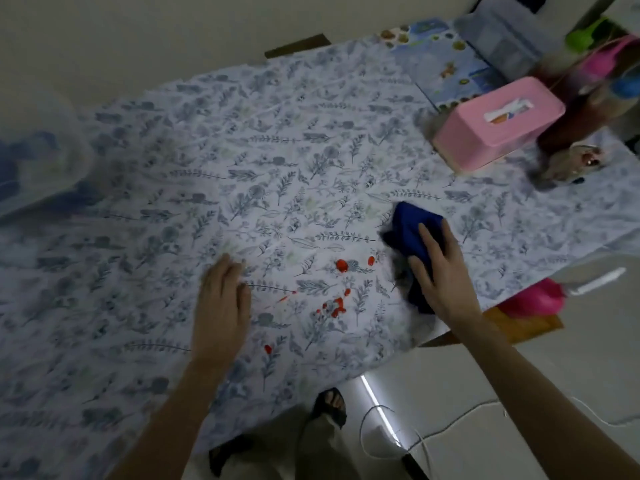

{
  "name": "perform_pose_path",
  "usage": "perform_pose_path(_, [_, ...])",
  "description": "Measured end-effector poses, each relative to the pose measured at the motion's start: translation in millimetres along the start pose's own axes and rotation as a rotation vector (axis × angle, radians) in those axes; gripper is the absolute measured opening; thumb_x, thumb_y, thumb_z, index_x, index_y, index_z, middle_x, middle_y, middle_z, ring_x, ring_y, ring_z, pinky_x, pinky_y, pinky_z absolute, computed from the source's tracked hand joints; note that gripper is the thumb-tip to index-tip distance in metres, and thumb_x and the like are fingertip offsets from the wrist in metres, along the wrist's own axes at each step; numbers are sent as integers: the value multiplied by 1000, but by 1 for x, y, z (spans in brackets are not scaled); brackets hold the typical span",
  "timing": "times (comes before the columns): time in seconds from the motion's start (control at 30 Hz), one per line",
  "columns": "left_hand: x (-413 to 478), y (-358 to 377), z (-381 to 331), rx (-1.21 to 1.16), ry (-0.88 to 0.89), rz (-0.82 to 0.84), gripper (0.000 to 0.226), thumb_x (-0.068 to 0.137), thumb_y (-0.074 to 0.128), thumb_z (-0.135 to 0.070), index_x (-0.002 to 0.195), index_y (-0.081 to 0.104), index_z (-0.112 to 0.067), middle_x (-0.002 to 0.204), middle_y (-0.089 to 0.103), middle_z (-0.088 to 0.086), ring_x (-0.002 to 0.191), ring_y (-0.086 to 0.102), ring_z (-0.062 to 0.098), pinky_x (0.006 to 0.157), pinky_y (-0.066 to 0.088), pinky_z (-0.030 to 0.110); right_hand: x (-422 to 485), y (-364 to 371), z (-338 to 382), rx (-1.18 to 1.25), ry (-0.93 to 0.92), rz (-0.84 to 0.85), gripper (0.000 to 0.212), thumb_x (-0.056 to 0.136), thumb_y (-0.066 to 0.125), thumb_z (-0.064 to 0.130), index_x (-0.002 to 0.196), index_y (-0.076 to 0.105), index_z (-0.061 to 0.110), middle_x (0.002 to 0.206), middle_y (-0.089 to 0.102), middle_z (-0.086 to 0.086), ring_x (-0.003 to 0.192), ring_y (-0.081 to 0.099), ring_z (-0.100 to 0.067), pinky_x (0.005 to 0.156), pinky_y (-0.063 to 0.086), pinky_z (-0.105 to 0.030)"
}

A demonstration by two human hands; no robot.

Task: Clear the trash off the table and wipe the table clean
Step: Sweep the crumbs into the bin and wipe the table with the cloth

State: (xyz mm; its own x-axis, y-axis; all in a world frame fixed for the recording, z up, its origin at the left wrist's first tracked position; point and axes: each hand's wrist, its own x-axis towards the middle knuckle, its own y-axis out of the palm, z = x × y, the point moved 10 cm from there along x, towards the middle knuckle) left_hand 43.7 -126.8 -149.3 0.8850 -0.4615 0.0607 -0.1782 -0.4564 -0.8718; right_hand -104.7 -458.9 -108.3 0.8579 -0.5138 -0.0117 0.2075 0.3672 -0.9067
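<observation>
Left grip (221,306) flat, fingers straight, on floral-clothed desk (277,150) nr near edge. Red splotches (341,265) betw. grips. Right grip (440,271), fingers straight, presses dark blue cloth rag (412,230) nr right edge. Pink plastic tissue box (495,129) at far-right corner.

It is dim and a bit blue, brightest in the middle of the table (277,150), with a white streak of glare on the floor (467,375) — the edges bend and blur, most at the far right.
</observation>
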Motion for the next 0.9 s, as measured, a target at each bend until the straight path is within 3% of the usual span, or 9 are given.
perform_pose_path(0.07, [0,5,-2,73,12,37,47,100,30,-33,135,45,-6,147,38,12,137,34,29,113,32,50,16,13,-6,-150,-100,103,66,94,31,57,150,21,23,159,7,-17,145,11,-35,117,16,-48])
perform_pose_path(0.13, [1,5,-3,100,3,42,48,100,29,-33,135,44,-5,147,39,12,137,34,28,114,29,50,26,23,-8,-152,-99,136,73,90,24,65,151,16,26,159,4,-14,146,1,-32,118,10,-49])
perform_pose_path(0.23, [1,4,-4,86,-4,25,46,100,28,-32,134,46,-5,145,41,12,136,35,26,114,29,49,27,35,11,-110,-68,89,71,92,22,61,149,24,20,159,10,-16,146,-3,-33,119,5,-49])
perform_pose_path(0.37, [0,0,-6,5,16,-29,40,101,32,-24,130,50,-4,143,44,11,135,38,23,112,34,47,-5,76,92,-138,-246,139,62,97,25,53,146,32,16,156,18,-19,146,1,-37,119,4,-50])
perform_pose_path(0.53, [-6,-13,9,-159,-86,-127,39,102,31,-23,128,52,-4,141,46,9,132,40,18,113,25,17,-73,136,174,-120,-510,248,60,96,37,48,146,32,16,156,21,-16,146,4,-35,118,12,-52])
perform_pose_path(0.67, [-13,-29,20,-190,-88,-131,33,101,36,-16,129,50,-5,143,44,10,132,40,19,112,29,22,-95,133,160,-251,-683,292,58,89,50,36,142,38,16,151,33,-16,143,19,-35,116,21,-50])
perform_pose_path(0.73, [-23,-35,30,-96,-38,-100,32,100,38,-16,127,51,-4,143,43,12,131,40,24,112,34,33,-92,116,130,-338,-718,262,60,84,54,31,140,39,17,148,39,-16,141,25,-34,118,16,-47])
perform_pose_path(0.8, [-36,-39,47,-4,-18,-79,34,100,37,-18,126,51,-3,142,42,16,130,40,27,108,38,49,-71,88,87,-342,-610,208,59,87,50,34,142,34,18,150,35,-16,143,19,-33,117,11,-48])
perform_pose_path(0.9, [-47,-39,61,51,-32,-53,39,100,35,-22,130,48,-2,145,40,16,134,36,28,108,36,53,-46,72,62,-302,-433,226,62,96,26,49,145,33,12,157,20,-14,146,7,-34,117,12,-53])
